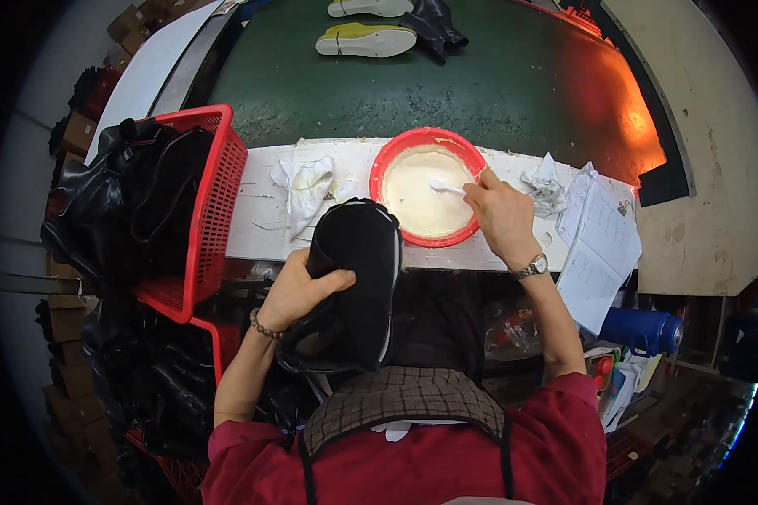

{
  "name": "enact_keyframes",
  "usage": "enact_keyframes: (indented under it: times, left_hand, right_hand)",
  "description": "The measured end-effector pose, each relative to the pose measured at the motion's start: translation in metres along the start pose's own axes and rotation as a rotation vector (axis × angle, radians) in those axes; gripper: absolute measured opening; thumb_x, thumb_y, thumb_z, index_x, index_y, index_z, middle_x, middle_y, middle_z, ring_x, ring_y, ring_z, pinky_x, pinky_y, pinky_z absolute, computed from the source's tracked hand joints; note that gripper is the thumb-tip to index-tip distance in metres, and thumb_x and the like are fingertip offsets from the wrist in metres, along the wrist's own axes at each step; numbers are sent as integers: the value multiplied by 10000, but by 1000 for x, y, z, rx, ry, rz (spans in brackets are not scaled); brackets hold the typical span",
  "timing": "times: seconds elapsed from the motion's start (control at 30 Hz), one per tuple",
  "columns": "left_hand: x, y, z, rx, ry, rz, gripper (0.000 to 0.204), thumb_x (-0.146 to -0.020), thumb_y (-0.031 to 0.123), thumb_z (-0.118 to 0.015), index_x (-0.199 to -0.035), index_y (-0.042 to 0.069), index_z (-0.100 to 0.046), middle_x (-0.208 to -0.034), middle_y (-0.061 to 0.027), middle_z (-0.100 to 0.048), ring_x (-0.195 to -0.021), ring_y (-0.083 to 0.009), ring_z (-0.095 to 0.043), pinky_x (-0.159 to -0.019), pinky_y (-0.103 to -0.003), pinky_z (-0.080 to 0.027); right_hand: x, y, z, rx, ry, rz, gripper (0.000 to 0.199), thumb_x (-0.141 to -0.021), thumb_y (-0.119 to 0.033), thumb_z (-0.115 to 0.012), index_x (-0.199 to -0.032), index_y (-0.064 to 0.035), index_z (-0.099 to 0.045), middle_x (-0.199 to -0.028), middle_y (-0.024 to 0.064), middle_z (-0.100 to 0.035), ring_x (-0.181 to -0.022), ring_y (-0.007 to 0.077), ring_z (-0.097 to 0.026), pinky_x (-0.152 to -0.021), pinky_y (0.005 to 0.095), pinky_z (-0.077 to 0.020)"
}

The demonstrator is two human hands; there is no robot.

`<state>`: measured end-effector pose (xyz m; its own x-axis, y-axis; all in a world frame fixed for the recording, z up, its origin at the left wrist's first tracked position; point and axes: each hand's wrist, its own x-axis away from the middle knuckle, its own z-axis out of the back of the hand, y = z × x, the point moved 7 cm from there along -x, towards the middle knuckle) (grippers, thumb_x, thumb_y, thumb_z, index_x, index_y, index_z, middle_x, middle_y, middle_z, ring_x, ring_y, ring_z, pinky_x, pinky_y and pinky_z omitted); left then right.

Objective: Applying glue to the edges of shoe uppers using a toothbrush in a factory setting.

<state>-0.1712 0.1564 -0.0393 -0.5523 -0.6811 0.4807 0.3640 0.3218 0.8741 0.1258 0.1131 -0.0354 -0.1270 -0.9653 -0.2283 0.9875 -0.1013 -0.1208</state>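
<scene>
A shoemaking workshop, where black footwear (101,206) filled a red basket (213,198), pale paste (421,206) sat in a red basin (380,172) (its rim smeared), yellow-and-white shoes (366,40) lay on a green surface (354,103), cardboard boxes (79,132) stood left.

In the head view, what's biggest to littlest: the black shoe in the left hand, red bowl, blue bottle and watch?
1. Black shoe and red bowl: too close to rank; the shoe looks longer, but might be nearer the camera.
2. Blue bottle
3. Watch
</scene>
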Motion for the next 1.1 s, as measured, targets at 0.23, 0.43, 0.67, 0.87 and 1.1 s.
enact_keyframes:
  times: [0.23, 0.43, 0.67, 0.87, 1.1]
  left_hand:
    - [-23, 25, 3, -67, -73, 2, 260, -869, 142, -771, -1037, -46, -708, -910, -46, -729, -816, -92, -660, -752, -256, -543]
    - [-45, 23, -9, -84, -279, 59, 341, -855, 214, -783, -1042, -62, -713, -915, -79, -744, -811, -115, -675, -749, -255, -537]
    - [-44, 33, -21, -235, -349, 88, 382, -825, 264, -807, -1025, -51, -727, -893, -76, -743, -808, -118, -675, -747, -254, -530]
    - [-35, 71, -1, -136, -115, -49, 246, -892, 189, -745, -967, -46, -740, -853, -61, -736, -772, -96, -668, -707, -251, -537]
    - [-32, 105, 25, 1, 201, -418, 212, -922, 143, -730, -982, -60, -733, -843, -29, -729, -773, -75, -652, -675, -249, -531]
  right_hand:
    - [13, 1, 37, 10, 256, 78, 100, -887, -153, -679, -956, -118, -742, -906, 32, -619, -774, 224, -638, -716, 381, -463]
    - [15, 19, 61, -482, 288, -7, 186, -835, -169, -776, -1018, -142, -793, -860, 15, -660, -807, 164, -611, -747, 331, -388]
    - [-3, -8, 67, -616, 269, 247, 179, -790, -202, -828, -961, -156, -804, -850, -25, -660, -820, 116, -598, -845, 333, -321]
    - [1, -7, 65, -595, 366, 181, 177, -781, -201, -839, -951, -167, -803, -855, -35, -659, -809, 102, -589, -839, 338, -299]
    - [10, -32, 59, -663, 308, 157, 193, -758, -145, -841, -947, -143, -799, -866, -27, -655, -834, 119, -595, -874, 333, -329]
